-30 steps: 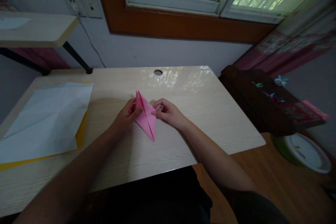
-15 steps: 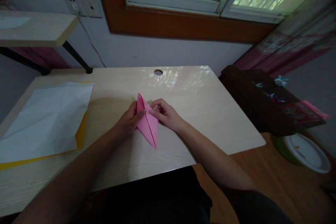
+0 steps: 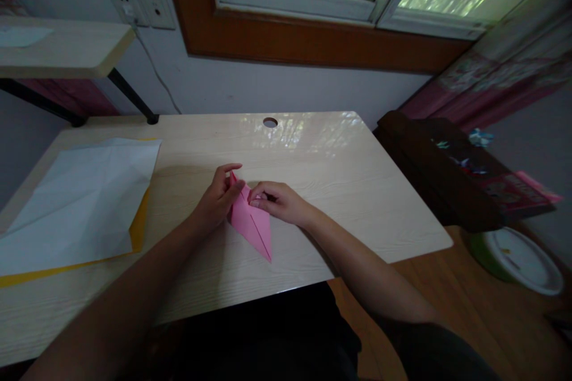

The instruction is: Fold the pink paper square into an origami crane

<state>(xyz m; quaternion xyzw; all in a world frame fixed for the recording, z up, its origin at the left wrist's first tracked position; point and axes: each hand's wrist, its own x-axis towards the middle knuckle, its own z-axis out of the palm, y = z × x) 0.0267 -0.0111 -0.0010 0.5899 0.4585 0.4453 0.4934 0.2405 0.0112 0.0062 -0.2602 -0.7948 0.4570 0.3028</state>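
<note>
Paper point(image 3: 252, 227) sits in the grip of left hand point(image 3: 218, 194) and right hand point(image 3: 280, 201), a round object point(image 3: 527, 261) (possibly a container, unclear) apart.

I've got the left hand point(image 3: 218, 195) pinching, its index finger point(image 3: 230, 167) stretched out beyond the thumb point(image 3: 235, 189), the right hand point(image 3: 280, 200) curled into a pinch, both bare forearms point(image 3: 357, 259) angled inward

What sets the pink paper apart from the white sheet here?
The pink paper is folded into a pointed shape; the white sheet is spread out. The white sheet looks much larger than the pink paper. The left hand and right hand hold the pink paper, while the white sheet lies over a yellow sheet. Both show fold lines.
</note>
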